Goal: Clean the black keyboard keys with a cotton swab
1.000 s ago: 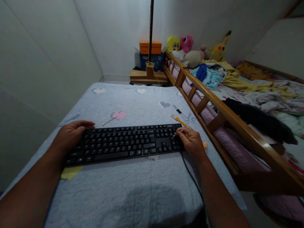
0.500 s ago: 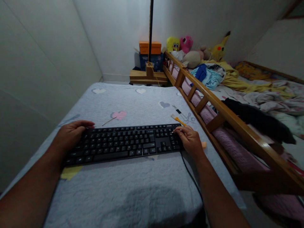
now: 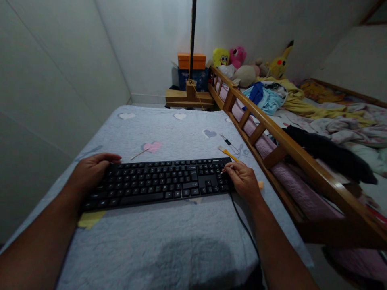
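By the pale far wall [image 3: 151,56], an orange box [image 3: 196,61] sits on a dark blue box [image 3: 199,79], contents hidden. A black keyboard [image 3: 157,182] lies on the cloth-covered worktop [image 3: 169,131]; the right hand [image 3: 243,178] has its fingers pinching a cotton swab [image 3: 222,172] at the keyboard's right end. The left hand [image 3: 92,170] is at the other end, whether its fingers grip unclear.

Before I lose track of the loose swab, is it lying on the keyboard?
No, the loose swab lies on the cloth beyond the keyboard, one end at the pink heart.
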Demonstrator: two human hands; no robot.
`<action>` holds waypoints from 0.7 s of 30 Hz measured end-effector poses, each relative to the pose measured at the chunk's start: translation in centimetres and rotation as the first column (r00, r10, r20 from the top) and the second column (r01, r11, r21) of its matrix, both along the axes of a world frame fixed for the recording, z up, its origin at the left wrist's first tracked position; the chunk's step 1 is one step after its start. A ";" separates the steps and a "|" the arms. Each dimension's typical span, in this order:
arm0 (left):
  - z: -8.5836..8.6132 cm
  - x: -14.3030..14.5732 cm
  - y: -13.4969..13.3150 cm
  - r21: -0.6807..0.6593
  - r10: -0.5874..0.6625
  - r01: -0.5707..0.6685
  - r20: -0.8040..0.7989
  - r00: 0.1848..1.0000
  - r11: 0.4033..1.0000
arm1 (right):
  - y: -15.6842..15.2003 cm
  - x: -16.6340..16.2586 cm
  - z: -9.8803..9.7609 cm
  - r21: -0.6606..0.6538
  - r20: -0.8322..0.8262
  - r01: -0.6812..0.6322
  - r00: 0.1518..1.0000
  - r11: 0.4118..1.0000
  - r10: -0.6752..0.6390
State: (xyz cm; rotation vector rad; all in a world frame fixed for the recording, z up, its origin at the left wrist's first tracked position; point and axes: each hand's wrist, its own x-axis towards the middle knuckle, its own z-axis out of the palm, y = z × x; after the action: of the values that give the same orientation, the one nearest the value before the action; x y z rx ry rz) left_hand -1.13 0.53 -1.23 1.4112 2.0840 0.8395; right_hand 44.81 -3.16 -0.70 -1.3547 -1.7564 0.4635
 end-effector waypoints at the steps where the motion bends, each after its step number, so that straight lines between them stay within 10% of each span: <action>1: 0.0 0.0 0.0 0.000 0.002 -0.002 0.001 1.000 1.000 | 0.0 0.0 0.0 -0.002 -0.004 0.006 1.000 1.000 -0.006; 21: 0.0 -0.1 0.1 0.012 -0.009 0.009 -0.018 1.000 1.000 | -0.2 0.2 0.0 -0.014 -0.031 0.049 0.998 0.999 -0.050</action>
State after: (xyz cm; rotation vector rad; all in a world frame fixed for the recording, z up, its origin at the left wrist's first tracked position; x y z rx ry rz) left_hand -1.21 0.58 -1.23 1.4385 2.0873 0.8406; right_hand 45.05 -3.38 -0.67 -1.3898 -1.6931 0.4673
